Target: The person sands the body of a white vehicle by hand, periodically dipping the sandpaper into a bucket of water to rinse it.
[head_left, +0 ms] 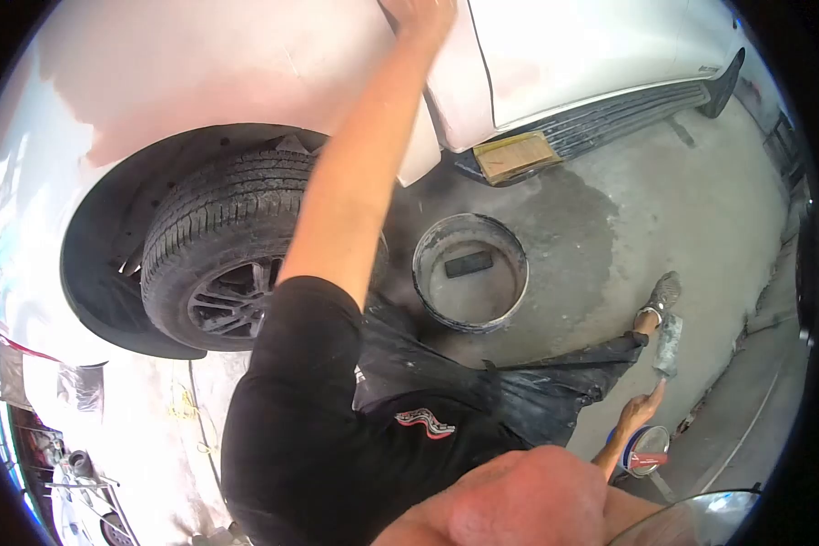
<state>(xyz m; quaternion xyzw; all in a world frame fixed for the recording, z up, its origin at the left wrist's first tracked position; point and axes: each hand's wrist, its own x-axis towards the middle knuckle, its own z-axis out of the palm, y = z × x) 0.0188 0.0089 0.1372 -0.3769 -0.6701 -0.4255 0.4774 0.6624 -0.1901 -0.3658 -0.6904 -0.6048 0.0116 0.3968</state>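
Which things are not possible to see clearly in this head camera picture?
Head view only:
Left hand: fingers cut off by the top edge.
Right hand: its grip on the grey tool is too small to judge.
Tyre: right part hidden behind the left forearm.
Small round tin: contents too small, blurred.

The floor (701, 209) is gray and hard, with a big dark patch in the middle. A round tub (469, 320) sits at the edge of the patch. A black tire (218, 218) stands on the floor near the tub. A shoe (664, 293) rests farther off.
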